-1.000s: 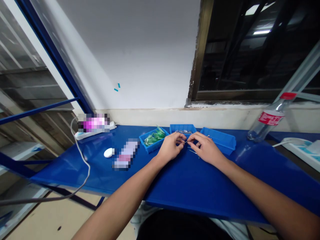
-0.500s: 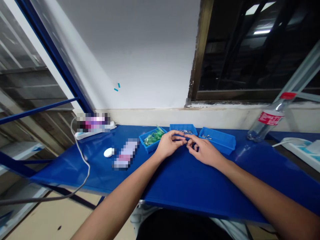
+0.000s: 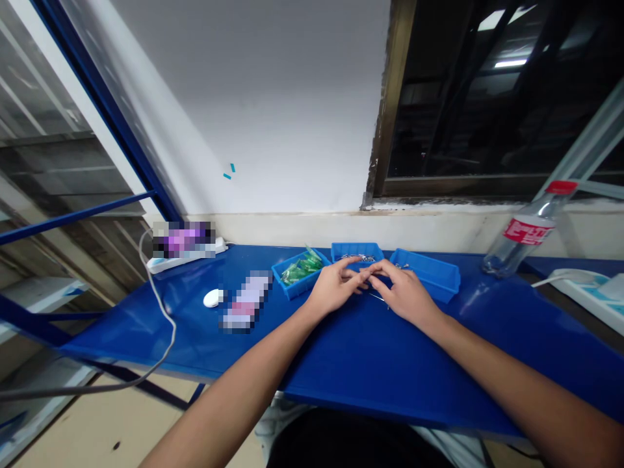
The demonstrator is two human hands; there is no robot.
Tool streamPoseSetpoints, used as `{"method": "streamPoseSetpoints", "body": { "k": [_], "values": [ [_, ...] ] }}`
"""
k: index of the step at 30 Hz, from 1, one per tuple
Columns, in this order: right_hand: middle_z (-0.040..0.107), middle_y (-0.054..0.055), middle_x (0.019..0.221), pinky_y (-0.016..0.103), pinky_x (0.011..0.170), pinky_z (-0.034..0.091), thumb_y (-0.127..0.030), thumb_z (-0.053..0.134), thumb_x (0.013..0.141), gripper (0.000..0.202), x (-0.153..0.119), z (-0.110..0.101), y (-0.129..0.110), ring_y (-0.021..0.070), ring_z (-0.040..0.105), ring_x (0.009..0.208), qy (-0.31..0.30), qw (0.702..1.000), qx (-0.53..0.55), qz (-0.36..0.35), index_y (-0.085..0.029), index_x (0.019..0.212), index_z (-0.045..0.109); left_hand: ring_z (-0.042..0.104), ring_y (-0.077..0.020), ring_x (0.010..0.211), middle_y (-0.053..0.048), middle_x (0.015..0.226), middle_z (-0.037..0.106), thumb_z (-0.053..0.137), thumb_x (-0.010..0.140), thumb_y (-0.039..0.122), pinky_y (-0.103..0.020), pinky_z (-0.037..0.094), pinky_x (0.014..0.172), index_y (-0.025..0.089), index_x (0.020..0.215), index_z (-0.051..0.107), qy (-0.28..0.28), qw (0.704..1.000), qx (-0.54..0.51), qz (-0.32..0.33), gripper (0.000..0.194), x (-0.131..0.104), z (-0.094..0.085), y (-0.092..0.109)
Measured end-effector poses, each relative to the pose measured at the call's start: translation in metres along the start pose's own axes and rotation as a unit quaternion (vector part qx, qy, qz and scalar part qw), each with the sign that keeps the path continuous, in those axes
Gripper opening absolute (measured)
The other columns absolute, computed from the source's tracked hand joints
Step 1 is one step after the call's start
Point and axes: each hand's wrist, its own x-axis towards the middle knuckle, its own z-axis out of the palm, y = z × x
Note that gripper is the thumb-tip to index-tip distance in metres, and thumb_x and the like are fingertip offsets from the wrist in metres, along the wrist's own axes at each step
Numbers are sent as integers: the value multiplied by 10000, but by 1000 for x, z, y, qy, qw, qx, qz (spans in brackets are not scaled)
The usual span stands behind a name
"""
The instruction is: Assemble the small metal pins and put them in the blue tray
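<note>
My left hand and my right hand meet over the blue table, thumbs and fingers pinched together at the tips. Whatever small piece sits between the fingertips is hidden. Just below the fingers shows a thin metallic sliver; I cannot tell whether it is held or lies on the table. Left of my left hand, a blue bin holds green plastic pieces. Behind the fingertips, a second blue bin contains small shiny metal parts. A third blue bin stands beyond my right hand, with a few metal bits in it.
A pixelated, phone-shaped object and a white oval object lie to the left. Further back is a power strip with a hanging cable. On the right stand a red-capped plastic bottle and another white strip.
The fingers of both hands have drawn closer together, and my right thumb has come up towards the left fingertips. The thin metallic sliver now shows below them. The bins have stayed put.
</note>
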Motion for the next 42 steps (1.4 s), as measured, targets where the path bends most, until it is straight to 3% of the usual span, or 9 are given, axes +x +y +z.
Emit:
{"method": "streamPoseSetpoints", "body": {
  "k": [5, 9, 14, 19, 23, 29, 33, 36, 42],
  "values": [
    [754, 54, 1194, 436, 942, 581, -274, 606, 952, 183, 2, 4, 4, 261, 732, 1050, 16, 999, 2, -40, -281, 1114, 691, 786, -219, 873, -124, 1032, 808, 790, 870, 298, -335, 643, 820, 125, 1431, 557, 40, 998, -44, -15, 631, 6, -4, -4],
    [704, 75, 1203, 393, 869, 609, -268, 623, 934, 179, 3, 4, 0, 250, 701, 1060, 7, 998, 47, -46, -269, 1100, 691, 788, -220, 894, -106, 1021, 813, 777, 854, 206, -346, 631, 864, 132, 1461, 532, 70, 997, 19, -18, 659, 5, -7, -2],
    [691, 63, 1033, 373, 821, 596, -319, 640, 934, 85, 4, 7, 4, 229, 688, 950, -5, 996, 88, -1, -246, 925, 682, 788, -213, 902, -41, 964, 822, 760, 830, 164, -317, 615, 873, 187, 1479, 530, 33, 990, 136, 18, 689, 0, -7, 2],
    [683, 31, 896, 362, 801, 555, -337, 608, 950, 150, 5, 5, 7, 211, 671, 847, -3, 996, 74, 52, -239, 846, 656, 769, -172, 822, -19, 932, 807, 731, 827, 124, -274, 600, 816, 194, 1453, 541, 16, 986, 154, 57, 658, 0, -4, 5],
    [698, 38, 932, 336, 735, 537, -385, 523, 1003, 239, 5, 0, 6, 208, 666, 838, -5, 993, 80, 82, -241, 898, 683, 747, -183, 884, -72, 987, 785, 734, 877, 214, -282, 582, 809, 164, 1392, 574, 61, 990, 103, 68, 542, 4, -5, 4],
    [717, 52, 1016, 334, 792, 548, -358, 509, 1007, 248, 3, 6, 4, 210, 680, 911, -66, 991, 106, 46, -237, 918, 707, 739, -186, 909, -104, 1006, 772, 769, 883, 293, -308, 569, 868, 136, 1378, 568, 87, 995, -11, 44, 556, 8, -9, 1],
    [703, 40, 919, 331, 747, 566, -417, 541, 991, 260, 2, 12, 7, 198, 664, 810, -57, 988, 127, 64, -233, 895, 697, 732, -205, 930, -112, 1029, 773, 766, 884, 390, -304, 565, 860, 135, 1172, 721, 66, 997, 35, 25, 388, 6, -9, 4],
    [699, 44, 899, 328, 708, 568, -443, 556, 982, 277, 2, 12, 8, 197, 648, 780, -43, 991, 113, 61, -229, 881, 702, 714, -219, 1015, -96, 1057, 771, 755, 888, 413, -305, 547, 915, 168, 985, 790, 44, 993, 90, 60, 266, 5, -9, 5],
    [725, 72, 1027, 340, 709, 583, -422, 594, 966, 227, 3, 7, 3, 227, 699, 885, -8, 993, 93, 68, -247, 963, 739, 709, -187, 896, -75, 996, 765, 699, 926, 443, -281, 547, 834, 173, 1032, 767, 81, 990, 102, 55, 298, 5, -12, 0]
  ]
}}
